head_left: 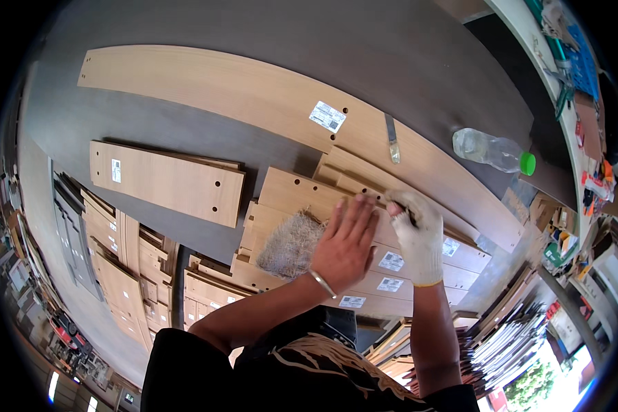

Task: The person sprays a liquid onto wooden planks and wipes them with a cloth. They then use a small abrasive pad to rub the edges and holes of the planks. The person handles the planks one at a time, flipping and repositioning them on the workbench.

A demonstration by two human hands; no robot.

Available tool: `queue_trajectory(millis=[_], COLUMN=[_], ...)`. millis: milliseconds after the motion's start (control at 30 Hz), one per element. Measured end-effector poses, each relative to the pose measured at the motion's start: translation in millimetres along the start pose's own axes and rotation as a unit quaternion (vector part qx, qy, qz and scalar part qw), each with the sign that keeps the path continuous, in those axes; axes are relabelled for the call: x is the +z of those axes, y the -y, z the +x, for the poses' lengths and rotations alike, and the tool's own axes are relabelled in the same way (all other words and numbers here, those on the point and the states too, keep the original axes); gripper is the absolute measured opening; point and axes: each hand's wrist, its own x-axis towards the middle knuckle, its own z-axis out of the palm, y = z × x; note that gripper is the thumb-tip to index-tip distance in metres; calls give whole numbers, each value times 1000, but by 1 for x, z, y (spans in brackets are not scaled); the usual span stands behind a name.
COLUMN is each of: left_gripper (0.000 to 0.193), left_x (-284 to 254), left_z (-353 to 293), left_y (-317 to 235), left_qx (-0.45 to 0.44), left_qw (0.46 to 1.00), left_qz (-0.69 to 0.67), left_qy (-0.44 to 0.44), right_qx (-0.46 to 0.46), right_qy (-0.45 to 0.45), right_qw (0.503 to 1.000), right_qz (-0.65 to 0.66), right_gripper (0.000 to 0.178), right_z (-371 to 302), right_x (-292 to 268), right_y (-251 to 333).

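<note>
My bare left hand (345,246), a bangle at its wrist, has its fingers stretched out over a stack of light wood-coloured boards (278,189) with dark drilled holes. Beside its palm lies a grey-brown fibrous pad (288,245). My right hand (419,237) wears a white knit glove and is close to the left fingertips, above the same boards. Its fingers are curled in, and a bare thumb tip shows; whatever they may hold is hidden. White printed labels (391,261) are stuck on the boards under and near the hands.
Beyond the stack runs a long curved board (220,86) with a flat blade-like tool (393,139) on it. A clear bottle (491,150) with a green cap lies to the right. Shorter boards (165,180) are at the left, with more stacks (127,268) nearer. A cluttered shelf (553,82) edges the right.
</note>
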Motion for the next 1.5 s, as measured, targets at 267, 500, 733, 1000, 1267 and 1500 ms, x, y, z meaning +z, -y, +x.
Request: queue_trajectory(millis=[267,500,733,1000,1267,1500], left_gripper=[44,42,42,44,45,45], left_x=[46,53,55,56,64,39], left_z=[19,15,14,11,7,19], left_y=[4,7,8,8,8,13], left_qx=[46,59,76,79,84,84], left_qw=[996,990,990,990,986,994], left_qz=[-58,-94,-77,-71,-102,-32], left_qy=[-57,-87,-89,-94,-99,-60], right_qx=[-83,-7,-15,-34,-41,114], right_qy=[136,160,156,159,178,130], right_qw=[929,939,922,873,760,950], right_qz=[-333,-303,-355,-459,-623,-260], right_gripper=[20,27,21,19,20,23], right_z=[57,59,60,61,64,62], right_x=[44,52,61,71,91,51], right_y=[7,14,28,39,55,24])
